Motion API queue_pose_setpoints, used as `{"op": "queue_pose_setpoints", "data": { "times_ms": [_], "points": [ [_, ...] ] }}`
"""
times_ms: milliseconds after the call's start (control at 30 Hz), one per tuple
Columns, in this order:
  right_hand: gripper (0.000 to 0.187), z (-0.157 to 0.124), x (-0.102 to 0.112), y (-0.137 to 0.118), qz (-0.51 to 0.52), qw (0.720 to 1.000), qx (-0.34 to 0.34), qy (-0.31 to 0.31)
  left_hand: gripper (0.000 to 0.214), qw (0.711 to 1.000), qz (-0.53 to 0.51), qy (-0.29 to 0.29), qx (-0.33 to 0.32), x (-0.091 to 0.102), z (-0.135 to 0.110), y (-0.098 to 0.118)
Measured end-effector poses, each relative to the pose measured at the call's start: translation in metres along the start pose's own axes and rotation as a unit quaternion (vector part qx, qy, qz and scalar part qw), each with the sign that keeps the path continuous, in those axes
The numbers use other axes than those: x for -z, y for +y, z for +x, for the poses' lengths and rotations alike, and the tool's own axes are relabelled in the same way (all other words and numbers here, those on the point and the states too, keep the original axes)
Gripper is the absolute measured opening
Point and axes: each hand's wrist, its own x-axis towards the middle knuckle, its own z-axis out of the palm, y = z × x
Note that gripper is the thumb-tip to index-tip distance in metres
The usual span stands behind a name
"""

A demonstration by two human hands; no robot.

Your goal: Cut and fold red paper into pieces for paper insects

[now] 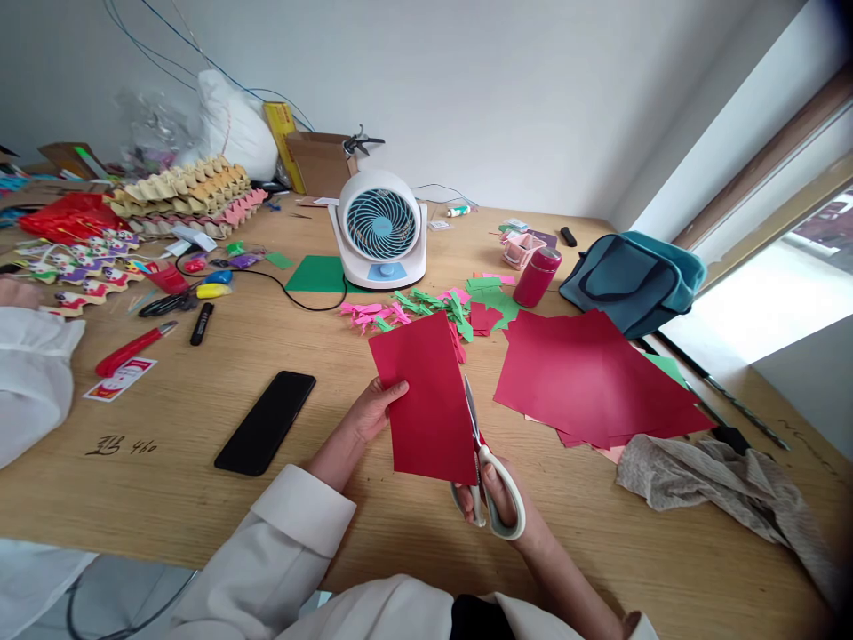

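My left hand (374, 408) pinches the left edge of a sheet of dark red paper (430, 400), thumb on top and fingers behind it. In my right hand (501, 498) is a pair of scissors (503, 507) with white handles, its blades along the paper's right edge. The lower part of the blades is partly hidden by the sheet. Beyond the paper lie pink and green paper cutouts (426, 305) and small red pieces (483, 317). A stack of larger red sheets (593, 378) rests to the right.
A black phone (265, 423) lies left of my left hand, with a red utility knife (133, 349) farther left. Behind the cutouts stand a white fan (381, 233) and a red flask (537, 277). A teal bag (636, 280) and a crumpled cloth (699, 480) are at right. Another person's sleeve (36, 378) shows at left.
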Motion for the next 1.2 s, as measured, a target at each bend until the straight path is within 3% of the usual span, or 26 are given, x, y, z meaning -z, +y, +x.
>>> {"op": "queue_pose_setpoints", "data": {
  "times_ms": [333, 567, 733, 933, 1200],
  "points": [
    [0.042, 0.001, 0.000, 0.007, 0.063, 0.998, -0.006, 0.024, 0.038, 1.000, -0.008, 0.009, -0.001, -0.001, 0.001, 0.000],
    [0.043, -0.003, -0.001, 0.006, 0.035, 0.998, -0.024, 0.053, 0.039, 1.000, -0.014, 0.009, -0.001, -0.002, 0.000, 0.000],
    [0.047, 0.000, -0.005, -0.005, -0.004, 1.000, -0.014, 0.017, 0.039, 1.000, -0.003, 0.011, 0.005, -0.005, -0.002, 0.001],
    [0.054, 0.003, -0.007, -0.014, -0.050, 0.998, 0.005, 0.029, 0.038, 1.000, 0.004, 0.002, 0.015, -0.004, -0.003, 0.000],
    [0.051, 0.002, -0.009, -0.007, -0.015, 0.998, -0.015, 0.060, 0.038, 1.000, 0.009, -0.001, 0.014, -0.002, -0.001, -0.001]
  ]
}}
